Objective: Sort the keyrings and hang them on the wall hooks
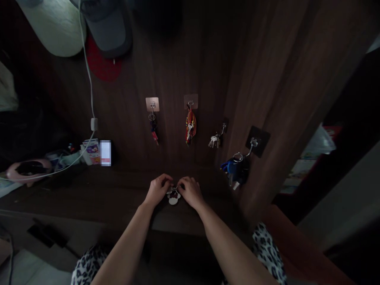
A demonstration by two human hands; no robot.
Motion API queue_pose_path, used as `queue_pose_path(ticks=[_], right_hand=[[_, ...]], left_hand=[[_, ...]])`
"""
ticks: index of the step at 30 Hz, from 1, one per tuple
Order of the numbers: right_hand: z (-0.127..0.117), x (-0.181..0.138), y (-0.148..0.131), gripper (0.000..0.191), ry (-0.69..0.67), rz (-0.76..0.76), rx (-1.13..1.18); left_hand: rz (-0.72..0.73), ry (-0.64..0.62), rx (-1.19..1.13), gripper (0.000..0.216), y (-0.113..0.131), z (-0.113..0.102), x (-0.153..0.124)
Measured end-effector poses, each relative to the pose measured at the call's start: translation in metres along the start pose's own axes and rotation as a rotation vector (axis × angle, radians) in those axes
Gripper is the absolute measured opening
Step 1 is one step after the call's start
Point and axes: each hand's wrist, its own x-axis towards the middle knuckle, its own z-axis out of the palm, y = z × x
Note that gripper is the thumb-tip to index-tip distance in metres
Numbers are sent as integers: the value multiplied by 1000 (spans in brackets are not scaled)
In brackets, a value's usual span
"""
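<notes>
From here, I see the left hand (158, 189) and right hand (190, 190) pinching the top of a keychain (173, 200) over the wooden shelf (118, 194). A slipping fingertip could drop it.

Open shelf (124, 194) flanks the left hand (158, 190); hanging keys (233, 168) obstruct rightward.

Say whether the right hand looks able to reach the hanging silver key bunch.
Probably yes: nothing visible stands between the right hand and the silver key bunch, though that hand is occupied with the white keychain.
</notes>
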Motion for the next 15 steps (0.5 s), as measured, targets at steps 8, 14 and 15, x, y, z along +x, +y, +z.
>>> queue_pose_path(ticks=[8, 14, 15], right_hand=[[-8, 3, -10, 13, -5, 91, 182], [-8, 2, -13, 15, 50, -48, 296], [-8, 2, -13, 15, 50, -53, 313]], left_hand=[[134, -25, 116, 19, 7, 1, -4], [162, -6, 101, 21, 5, 2, -3], [171, -8, 103, 21, 4, 2, -3]])
